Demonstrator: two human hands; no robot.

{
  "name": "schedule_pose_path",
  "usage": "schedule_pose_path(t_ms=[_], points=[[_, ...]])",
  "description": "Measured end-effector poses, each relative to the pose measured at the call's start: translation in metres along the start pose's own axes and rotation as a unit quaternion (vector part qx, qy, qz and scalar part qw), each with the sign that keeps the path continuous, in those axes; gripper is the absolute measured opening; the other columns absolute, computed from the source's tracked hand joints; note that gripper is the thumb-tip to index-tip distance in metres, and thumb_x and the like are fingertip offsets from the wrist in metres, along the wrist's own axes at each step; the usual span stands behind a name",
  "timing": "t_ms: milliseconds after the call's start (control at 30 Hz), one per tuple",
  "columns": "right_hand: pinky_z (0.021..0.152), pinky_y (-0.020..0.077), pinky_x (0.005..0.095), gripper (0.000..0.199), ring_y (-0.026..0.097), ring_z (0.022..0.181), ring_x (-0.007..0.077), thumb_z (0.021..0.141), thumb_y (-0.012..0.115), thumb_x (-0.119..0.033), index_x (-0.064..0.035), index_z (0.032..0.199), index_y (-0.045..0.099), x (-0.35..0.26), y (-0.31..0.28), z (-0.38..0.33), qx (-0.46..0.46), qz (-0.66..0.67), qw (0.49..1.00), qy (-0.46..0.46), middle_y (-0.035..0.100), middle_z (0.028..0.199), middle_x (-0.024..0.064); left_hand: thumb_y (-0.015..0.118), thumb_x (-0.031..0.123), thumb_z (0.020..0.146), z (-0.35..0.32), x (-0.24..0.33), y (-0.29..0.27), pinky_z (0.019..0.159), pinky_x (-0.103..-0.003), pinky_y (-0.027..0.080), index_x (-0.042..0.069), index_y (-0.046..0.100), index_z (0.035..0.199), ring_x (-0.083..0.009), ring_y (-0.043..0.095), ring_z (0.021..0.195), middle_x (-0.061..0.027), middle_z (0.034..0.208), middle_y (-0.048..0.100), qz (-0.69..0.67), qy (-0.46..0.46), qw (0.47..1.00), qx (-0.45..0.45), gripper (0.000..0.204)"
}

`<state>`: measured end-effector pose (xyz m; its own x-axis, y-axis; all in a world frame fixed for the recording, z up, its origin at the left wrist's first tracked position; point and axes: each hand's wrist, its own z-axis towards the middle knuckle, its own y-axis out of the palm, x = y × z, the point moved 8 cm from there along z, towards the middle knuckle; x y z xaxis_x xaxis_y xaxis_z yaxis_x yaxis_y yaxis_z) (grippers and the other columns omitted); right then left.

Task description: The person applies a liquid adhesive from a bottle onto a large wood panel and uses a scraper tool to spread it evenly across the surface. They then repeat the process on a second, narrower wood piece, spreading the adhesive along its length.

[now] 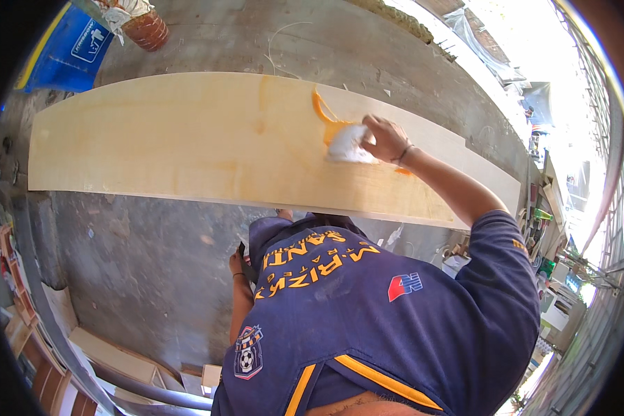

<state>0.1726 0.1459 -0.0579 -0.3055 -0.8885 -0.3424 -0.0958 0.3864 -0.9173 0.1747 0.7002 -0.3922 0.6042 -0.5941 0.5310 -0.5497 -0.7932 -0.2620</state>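
Observation:
A long pale wooden board lies flat across the concrete floor. My right hand reaches out over it and presses a white rag onto the wood. An orange liquid streak curves up from the rag, and a faint yellowish sheen covers the wood around it. My left hand hangs low against my blue shirt, mostly hidden. A dark object sits by its fingers, and I cannot make out whether the hand grips it.
A blue sack and a reddish-brown pot stand beyond the board's far left end. Wooden offcuts and panels lie at lower left. Shelves with cluttered bottles and tools line the right side.

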Motion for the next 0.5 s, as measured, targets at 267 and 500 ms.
schedule_pose_path(t_ms=[267, 500], points=[[0.078, 0.0456, 0.0433, 0.037, 0.055, 0.094, 0.0348, 0.069, 0.061, -0.02, -0.0058, 0.101, 0.046, 0.036, -0.061, 0.133, 0.193, -0.069, 0.972, 0.112, 0.057, 0.096, 0.0161, 0.06, 0.034, 0.072, 0.0, -0.002, -0.002, 0.06, -0.043, 0.046, 0.005, 0.053, 0.106, -0.0353, 0.058, 0.066, -0.0177, 0.075, 0.062, 0.168, 0.072, 0.983, -0.024, 0.045], [0.075, 0.0447, 0.0446, 0.037, 0.056, 0.09, 0.0359, 0.069, 0.06, -0.019, -0.0069, 0.103, 0.048, 0.052, -0.027, -0.005, 0.064, -0.03, 0.995, 0.071, 0.059, 0.093, 0.0175, 0.052, 0.042, 0.082, 0.025, -0.036, 0.018, 0.045, -0.035, 0.046, 0.0, 0.052, 0.078, -0.024, 0.057, 0.049, -0.0139, 0.064, 0.061, -0.048, -0.108, 0.993, 0.003, 0.043]])
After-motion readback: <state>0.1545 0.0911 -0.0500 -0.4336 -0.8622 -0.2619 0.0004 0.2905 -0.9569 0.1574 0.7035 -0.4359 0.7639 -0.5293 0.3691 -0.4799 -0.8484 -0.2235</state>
